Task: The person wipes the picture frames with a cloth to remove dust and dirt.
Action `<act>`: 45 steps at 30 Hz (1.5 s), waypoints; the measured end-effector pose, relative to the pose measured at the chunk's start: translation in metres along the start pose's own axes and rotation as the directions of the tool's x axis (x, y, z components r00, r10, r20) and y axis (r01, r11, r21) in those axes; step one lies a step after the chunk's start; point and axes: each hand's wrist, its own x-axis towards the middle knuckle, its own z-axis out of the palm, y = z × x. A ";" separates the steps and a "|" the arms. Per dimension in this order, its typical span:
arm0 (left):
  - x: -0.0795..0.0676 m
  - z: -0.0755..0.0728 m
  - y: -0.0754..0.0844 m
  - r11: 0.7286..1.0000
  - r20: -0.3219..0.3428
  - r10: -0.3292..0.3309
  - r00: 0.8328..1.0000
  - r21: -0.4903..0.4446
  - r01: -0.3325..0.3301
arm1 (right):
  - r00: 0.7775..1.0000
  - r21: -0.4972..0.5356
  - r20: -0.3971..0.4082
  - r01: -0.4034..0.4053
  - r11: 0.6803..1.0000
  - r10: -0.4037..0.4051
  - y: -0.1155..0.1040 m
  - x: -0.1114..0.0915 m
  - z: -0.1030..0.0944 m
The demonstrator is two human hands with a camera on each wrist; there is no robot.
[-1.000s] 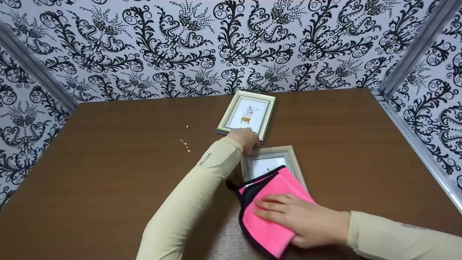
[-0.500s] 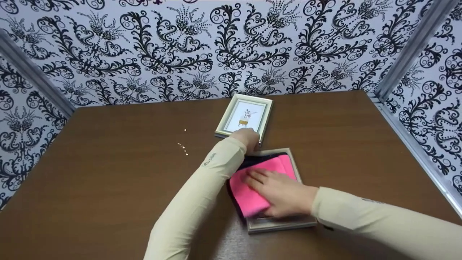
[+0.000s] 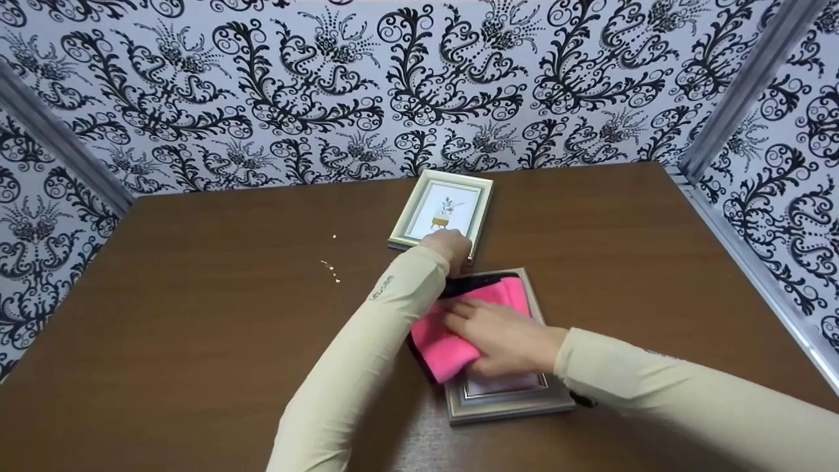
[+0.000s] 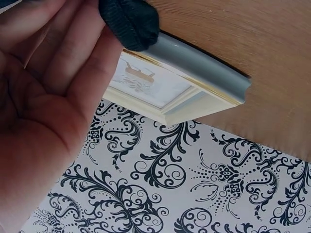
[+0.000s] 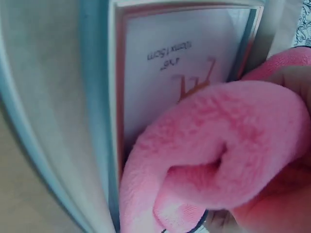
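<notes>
A picture frame with a silvery beige border (image 3: 511,408) lies on the table in the head view. My right hand (image 3: 508,337) holds a pink cloth with black trim (image 3: 446,351) against its glass, fingers spread over the cloth. In the right wrist view the cloth (image 5: 194,131) bunches into a thick fold over the printed picture (image 5: 180,63). My left hand (image 3: 449,249) grips the frame's far left corner, its fingertips mostly hidden. The left wrist view shows that hand (image 4: 53,92) with curled fingers, and a black piece of the cloth (image 4: 130,24) against them.
A second, cream picture frame (image 3: 482,190) with a plant picture lies just beyond my left hand. Small pale flecks (image 3: 333,270) dot the brown table (image 3: 196,314) on the left. Patterned walls (image 3: 314,85) stand at the back and sides.
My right hand has slid the cloth from the frame's near part up and leftward to its far part, uncovering the near border. The left hand stays at the corner.
</notes>
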 end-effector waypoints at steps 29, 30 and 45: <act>0.000 -0.001 0.004 0.999 -0.018 -0.032 0.999 0.015 0.032 | 0.998 -0.050 0.007 0.063 0.997 -0.063 -0.011 -0.009 0.006; 0.001 0.000 0.003 1.000 -0.020 -0.027 0.999 0.016 0.027 | 0.999 -0.036 0.013 0.053 0.998 -0.052 -0.008 -0.005 0.007; 0.003 0.000 0.004 0.998 -0.020 -0.058 0.998 -0.016 0.058 | 0.984 0.076 0.143 0.092 0.993 -0.102 -0.056 -0.039 -0.009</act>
